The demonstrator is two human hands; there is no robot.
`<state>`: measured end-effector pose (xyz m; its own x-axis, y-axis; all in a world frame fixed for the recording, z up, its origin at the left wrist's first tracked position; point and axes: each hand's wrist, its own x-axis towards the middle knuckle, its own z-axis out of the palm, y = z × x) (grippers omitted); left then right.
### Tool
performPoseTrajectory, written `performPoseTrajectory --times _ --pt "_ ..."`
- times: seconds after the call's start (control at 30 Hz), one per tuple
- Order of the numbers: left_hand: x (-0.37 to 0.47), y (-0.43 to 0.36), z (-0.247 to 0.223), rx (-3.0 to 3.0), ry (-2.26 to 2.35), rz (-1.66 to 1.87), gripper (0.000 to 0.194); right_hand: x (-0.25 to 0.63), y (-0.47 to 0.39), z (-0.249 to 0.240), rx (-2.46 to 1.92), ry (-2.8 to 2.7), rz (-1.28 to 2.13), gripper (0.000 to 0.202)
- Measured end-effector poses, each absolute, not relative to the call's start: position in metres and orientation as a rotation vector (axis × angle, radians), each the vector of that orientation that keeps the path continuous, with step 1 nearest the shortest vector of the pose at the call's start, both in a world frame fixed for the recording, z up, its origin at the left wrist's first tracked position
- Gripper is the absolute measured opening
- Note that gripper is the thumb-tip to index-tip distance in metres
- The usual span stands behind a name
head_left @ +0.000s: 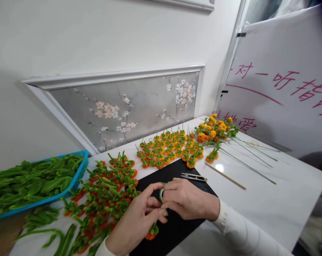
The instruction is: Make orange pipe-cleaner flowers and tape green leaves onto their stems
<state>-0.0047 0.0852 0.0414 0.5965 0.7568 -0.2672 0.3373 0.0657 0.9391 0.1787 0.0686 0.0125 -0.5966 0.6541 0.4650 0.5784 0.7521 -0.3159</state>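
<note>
Over a black mat [174, 172] my left hand [141, 213] is closed around an orange flower with green leaves [152, 232], which hangs below its fingers. My right hand [187, 199] touches it from the right, its fingers pinched beside a roll of green tape [161, 195]. The flower's stem is hidden between my fingers. Thread snips [194, 176] lie on the mat just beyond my right hand. Red-orange flowers with green stems [104, 192] stand close by on the left.
A blue basket [77, 179] of green leaves sits at the left. Orange-yellow flowers [163, 147] stand in rows on the white table [288, 199] near the wall. A flower bunch [212, 129], long green stems and a wooden stick [226, 176] lie to the right.
</note>
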Motion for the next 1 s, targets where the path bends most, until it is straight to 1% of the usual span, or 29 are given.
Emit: performPoseTrajectory --times 0.1,0.2,0.43,0.6,0.77,1.0 --pt "-0.004 0.086 0.037 1.654 1.016 0.471 0.048 0.178 0.068 0.014 -0.964 -2.378 0.149 0.025" --pt "-0.003 0.087 0.034 1.716 1.058 0.507 0.043 0.178 0.068 0.013 -0.992 -2.389 0.132 0.025" --pt "-0.005 0.086 0.039 1.653 1.062 0.42 0.043 0.178 0.069 0.007 -0.921 -2.495 0.082 0.018" --pt "-0.006 0.087 0.04 1.507 1.011 0.382 0.046 0.179 0.068 0.008 -0.858 -2.507 0.113 0.018" --pt "-0.011 0.087 0.042 1.37 0.861 0.332 0.051 0.181 0.065 0.016 -0.817 -2.469 0.21 0.018" --pt "-0.008 0.086 0.051 1.345 0.81 0.319 0.055 0.183 0.066 0.016 -0.764 -2.356 0.285 0.02"
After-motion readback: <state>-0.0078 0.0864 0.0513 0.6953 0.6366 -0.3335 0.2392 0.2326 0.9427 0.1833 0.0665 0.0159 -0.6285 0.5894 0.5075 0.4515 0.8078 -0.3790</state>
